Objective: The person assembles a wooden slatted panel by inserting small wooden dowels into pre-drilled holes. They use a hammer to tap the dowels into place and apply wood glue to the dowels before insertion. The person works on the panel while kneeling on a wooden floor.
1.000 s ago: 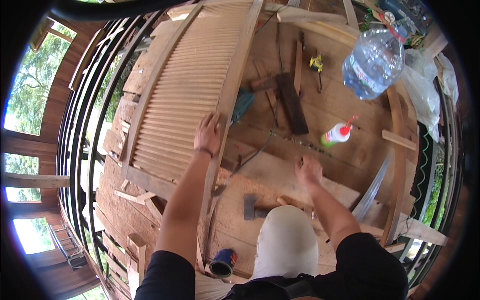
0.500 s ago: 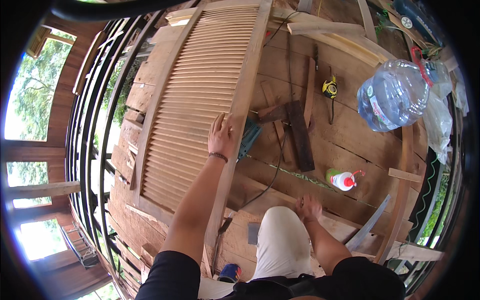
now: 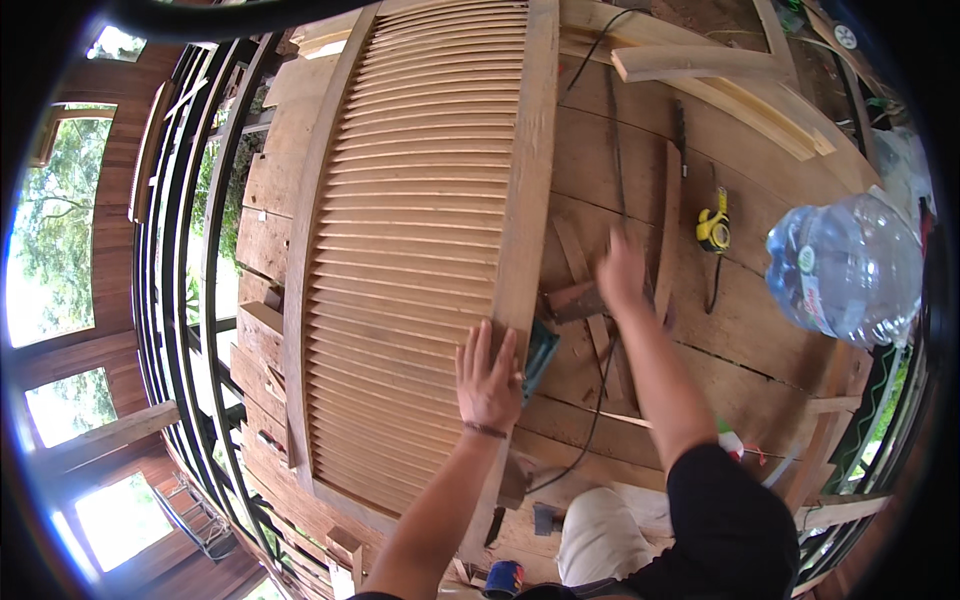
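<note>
A wooden louvered panel (image 3: pixel 420 190) with many thin slats lies lengthwise in front of me. My left hand (image 3: pixel 490 385) rests flat on its right side rail and slat ends, fingers spread. Beside that hand, a teal tool (image 3: pixel 541 360) shows partly past the rail. My right hand (image 3: pixel 622 270) is to the right of the panel, over loose wood pieces; motion smears its fingers, so whether it holds anything is unclear. A dark wood block (image 3: pixel 575 302) lies just below and left of it. A black cord (image 3: pixel 614 150) runs past this hand.
Right of my arm lie a yellow tape measure (image 3: pixel 713 232), a drill bit (image 3: pixel 681 135) and a large clear water bottle (image 3: pixel 845 270). A white glue bottle (image 3: pixel 730 440) is mostly hidden by my sleeve. Boards (image 3: pixel 700 64) lie at the far right; a blue can (image 3: pixel 503 578) stands near my knee.
My right hand has moved from beside my knee up and forward to the loose wood pieces. My left hand still rests on the panel's rail. The view has shifted.
</note>
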{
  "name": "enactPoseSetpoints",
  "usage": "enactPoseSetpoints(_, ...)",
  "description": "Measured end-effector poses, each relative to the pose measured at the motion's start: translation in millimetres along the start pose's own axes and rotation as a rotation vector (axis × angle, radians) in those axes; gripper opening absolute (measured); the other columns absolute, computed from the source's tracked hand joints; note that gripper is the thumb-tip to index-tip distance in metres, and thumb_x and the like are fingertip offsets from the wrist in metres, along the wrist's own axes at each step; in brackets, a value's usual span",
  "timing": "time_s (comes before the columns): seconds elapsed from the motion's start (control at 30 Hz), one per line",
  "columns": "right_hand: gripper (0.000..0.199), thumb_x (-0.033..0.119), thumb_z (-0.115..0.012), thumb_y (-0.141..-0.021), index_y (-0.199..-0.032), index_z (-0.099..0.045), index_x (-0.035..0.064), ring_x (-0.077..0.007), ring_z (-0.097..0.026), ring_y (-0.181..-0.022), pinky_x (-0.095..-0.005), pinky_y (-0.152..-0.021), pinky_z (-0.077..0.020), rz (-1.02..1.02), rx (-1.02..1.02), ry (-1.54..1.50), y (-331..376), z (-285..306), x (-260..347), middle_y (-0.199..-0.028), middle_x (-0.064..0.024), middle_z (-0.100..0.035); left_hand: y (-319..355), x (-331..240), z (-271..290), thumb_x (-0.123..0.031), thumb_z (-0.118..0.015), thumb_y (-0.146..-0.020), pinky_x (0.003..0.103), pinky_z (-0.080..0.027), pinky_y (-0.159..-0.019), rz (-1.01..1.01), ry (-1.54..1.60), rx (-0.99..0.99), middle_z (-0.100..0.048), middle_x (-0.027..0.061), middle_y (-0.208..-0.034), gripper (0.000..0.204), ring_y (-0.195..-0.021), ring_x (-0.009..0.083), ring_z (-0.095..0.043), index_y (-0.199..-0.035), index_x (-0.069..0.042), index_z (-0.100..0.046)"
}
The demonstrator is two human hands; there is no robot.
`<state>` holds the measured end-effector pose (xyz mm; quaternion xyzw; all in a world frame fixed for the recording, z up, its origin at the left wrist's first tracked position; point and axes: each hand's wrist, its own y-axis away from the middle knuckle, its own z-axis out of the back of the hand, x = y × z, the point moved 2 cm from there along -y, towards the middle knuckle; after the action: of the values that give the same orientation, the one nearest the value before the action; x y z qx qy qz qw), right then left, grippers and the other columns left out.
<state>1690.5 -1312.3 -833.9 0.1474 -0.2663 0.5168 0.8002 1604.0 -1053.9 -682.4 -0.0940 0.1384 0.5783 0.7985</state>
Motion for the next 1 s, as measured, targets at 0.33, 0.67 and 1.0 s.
enactPoseSetpoints(0.33,0.053,0.026,-0.047,-0.100,-0.149,-0.046,0.0075,-0.0406,-0.023,-0.152,-0.0519,-0.124,-0.0213,0.339,0.212,0.376,-264.6,-73.2,42.5,-0.162,-0.0191,-0.029,-7.3,1.0,6.5,-0.010,-0.069,-0.081,0.060,-0.034,-0.114,0.051,0.067,0.068,-0.045,0.0213,-0.154,0.060,-0.141,0.0430,-0.044,-0.140,-0.020,-0.061)
enactPoseSetpoints(0.67,0.046,0.016,-0.044,-0.102,-0.146,-0.049,0.0055,-0.0431,-0.032,-0.147,-0.0472,-0.123,-0.0264,0.054,0.257,-0.603,-332.3,-111.2,29.0,-0.154,-0.0219,-0.043,-8.6,3.2,10.0,-0.012,-0.073,-0.079,0.058,-0.037,-0.114,0.075,0.087,0.105,-0.048,0.0191,-0.151,0.062,-0.141,0.0388,-0.046,-0.139,-0.023,-0.062)
enactPoseSetpoints(1.0,0.031,0.017,-0.056,-0.094,-0.120,-0.065,0.0019,-0.0433,-0.064,-0.116,-0.0500,-0.091,-0.0537,-0.297,0.271,-0.041,-189.3,-46.1,-52.4,-0.118,-0.0288,-0.067,-11.9,-13.9,-0.9,-0.011,-0.070,-0.083,0.059,-0.036,-0.114,0.003,0.122,0.021,-0.050,0.0193,-0.150,0.054,-0.138,0.0399,-0.048,-0.136,-0.020,-0.064)
